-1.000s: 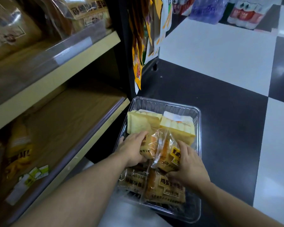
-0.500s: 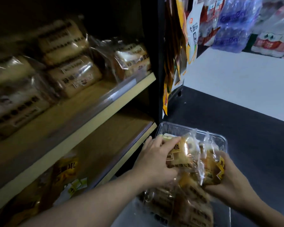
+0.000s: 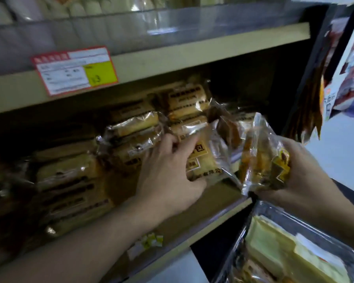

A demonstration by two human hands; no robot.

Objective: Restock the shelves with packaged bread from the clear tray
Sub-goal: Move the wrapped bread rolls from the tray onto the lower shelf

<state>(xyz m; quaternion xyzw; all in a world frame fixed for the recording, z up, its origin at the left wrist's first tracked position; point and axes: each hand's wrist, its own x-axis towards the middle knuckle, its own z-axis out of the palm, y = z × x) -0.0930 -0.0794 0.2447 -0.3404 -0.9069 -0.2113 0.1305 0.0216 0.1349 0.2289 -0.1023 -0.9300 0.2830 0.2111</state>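
Note:
My left hand (image 3: 168, 170) grips a flat bread packet (image 3: 204, 158) in clear wrap with dark print, held over the middle shelf (image 3: 219, 209) beside the stacked bread packets (image 3: 131, 137) there. My right hand (image 3: 302, 176) holds a second bread packet (image 3: 264, 158) with a yellow label, upright, just off the shelf's right end. The clear tray (image 3: 260, 213) lies at the lower right with pale yellow packets (image 3: 274, 246) inside.
An upper shelf (image 3: 192, 52) carries a red and yellow price tag (image 3: 76, 68) and pale goods behind a clear guard. Hanging snack bags (image 3: 315, 99) are at the right of the shelf post. More bread stacks (image 3: 69, 180) fill the shelf's left side.
Both hands have lifted their packets out of the tray and up to the middle shelf. The view has swung up from the tray to the shelves.

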